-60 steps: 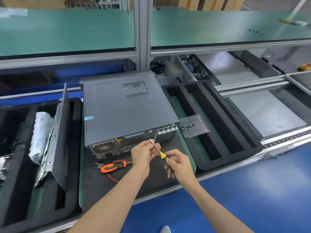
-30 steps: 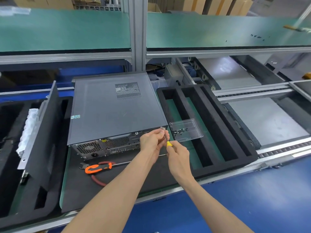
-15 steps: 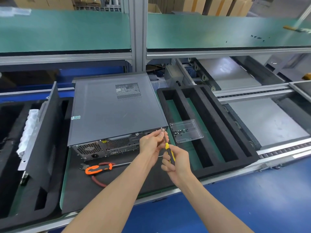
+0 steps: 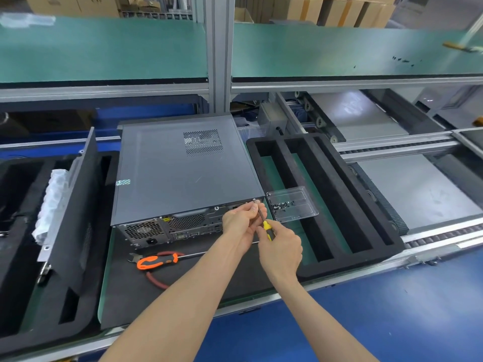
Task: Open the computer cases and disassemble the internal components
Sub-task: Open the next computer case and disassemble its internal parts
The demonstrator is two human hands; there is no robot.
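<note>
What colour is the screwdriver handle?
Yellow and black, seen in the head view: the right hand grips the screwdriver.

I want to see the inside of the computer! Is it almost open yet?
Not yet. Some loose screws already sit in the clear tray. Right now the right hand grips a yellow screwdriver, its tip at a screw on the computer case back corner, with the left hand steadying the shaft. The lid looks closed, so opening it and removing the inside parts are left.

Bright even light, edges bowed
</note>
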